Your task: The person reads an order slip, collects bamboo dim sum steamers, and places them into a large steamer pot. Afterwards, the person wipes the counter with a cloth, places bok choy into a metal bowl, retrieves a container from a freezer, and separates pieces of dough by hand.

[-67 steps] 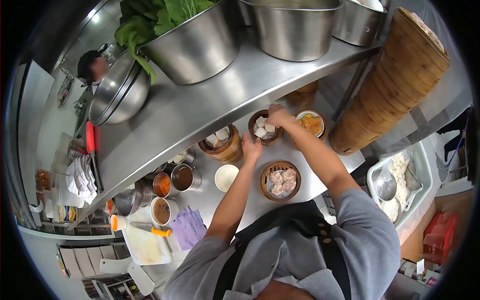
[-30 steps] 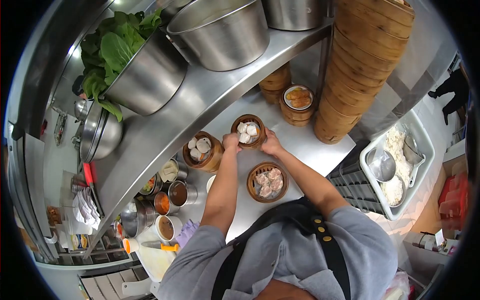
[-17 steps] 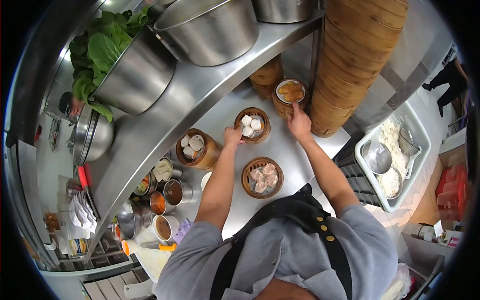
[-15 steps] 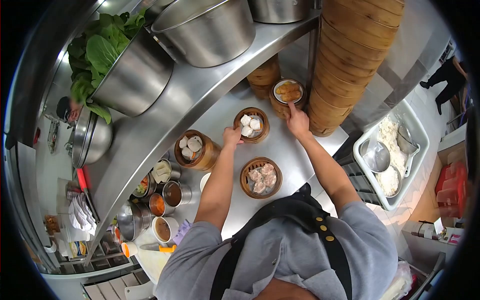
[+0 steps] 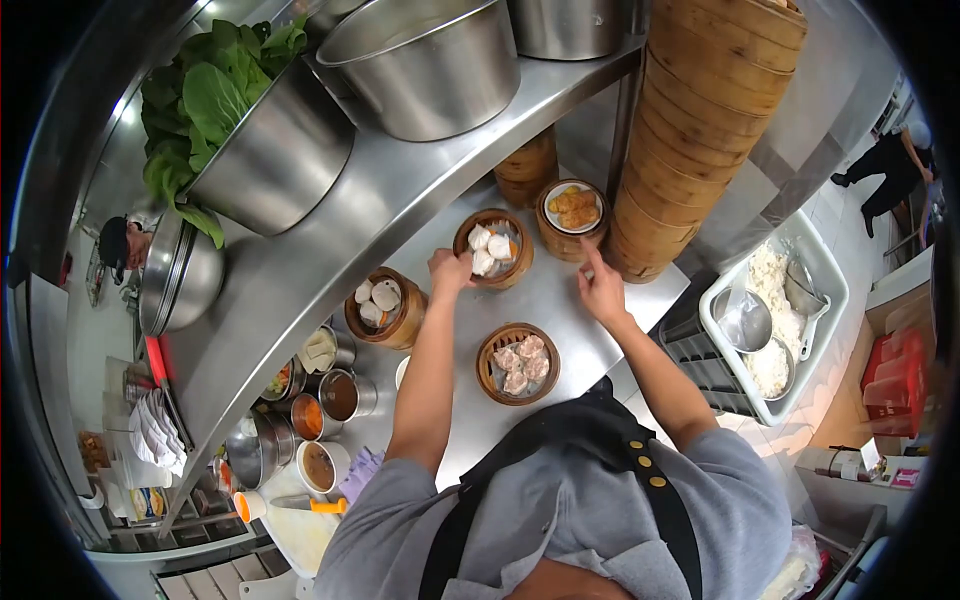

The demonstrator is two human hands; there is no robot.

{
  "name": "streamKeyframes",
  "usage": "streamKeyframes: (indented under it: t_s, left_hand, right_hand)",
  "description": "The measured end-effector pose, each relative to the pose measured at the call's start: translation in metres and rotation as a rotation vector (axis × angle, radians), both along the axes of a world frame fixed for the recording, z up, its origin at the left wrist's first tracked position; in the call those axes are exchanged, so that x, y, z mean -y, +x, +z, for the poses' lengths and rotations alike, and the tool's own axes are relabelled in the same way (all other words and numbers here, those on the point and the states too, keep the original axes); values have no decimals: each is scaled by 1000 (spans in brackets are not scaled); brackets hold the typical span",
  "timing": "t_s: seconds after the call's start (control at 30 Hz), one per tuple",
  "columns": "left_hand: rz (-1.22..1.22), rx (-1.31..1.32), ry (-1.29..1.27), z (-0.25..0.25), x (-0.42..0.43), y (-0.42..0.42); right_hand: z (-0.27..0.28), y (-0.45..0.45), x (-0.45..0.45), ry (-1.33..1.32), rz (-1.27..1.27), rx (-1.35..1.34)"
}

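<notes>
My left hand (image 5: pixel 449 272) is closed on the left rim of a round bamboo steamer (image 5: pixel 462 238) of white dumplings (image 5: pixel 490 250). My right hand (image 5: pixel 601 290) has its index finger stretched out, just below a bamboo steamer (image 5: pixel 565 243) that bears a white plate of golden-brown fried pieces (image 5: pixel 576 209). Whether that fingertip touches the steamer is hard to make out. Nearer my body sits a steamer (image 5: pixel 487 386) with several pinkish dumplings (image 5: pixel 521 364). Left of my left forearm stands a taller steamer (image 5: pixel 402 326) with pale round balls (image 5: pixel 376 302).
A tall stack of bamboo steamers (image 5: pixel 690 150) rises at the table's right. A steel shelf (image 5: pixel 300 270) with large pots (image 5: pixel 425 80) overhangs the left. Sauce containers (image 5: pixel 340 396) and a knife (image 5: pixel 327 506) lie lower left. A white bin (image 5: pixel 800 395) stands right. Another person (image 5: pixel 895 165) is far right.
The steamer of white dumplings has shifted slightly away and left under my left hand. My right hand has come off the steamer of fried pieces. The view has shifted a little.
</notes>
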State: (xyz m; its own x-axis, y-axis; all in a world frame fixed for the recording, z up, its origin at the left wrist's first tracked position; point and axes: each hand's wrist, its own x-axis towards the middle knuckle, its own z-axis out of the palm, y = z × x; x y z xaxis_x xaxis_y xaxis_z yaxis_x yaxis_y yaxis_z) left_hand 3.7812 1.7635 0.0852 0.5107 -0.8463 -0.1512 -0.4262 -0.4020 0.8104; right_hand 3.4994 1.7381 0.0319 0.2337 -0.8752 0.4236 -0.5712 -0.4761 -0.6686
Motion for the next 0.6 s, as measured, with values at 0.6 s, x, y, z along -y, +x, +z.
streamKeyframes:
  t_s: [0.6]
  left_hand:
    - [-257,123,121,53,125,-113]
  right_hand:
    - [-25,-45,-116,644,313,355]
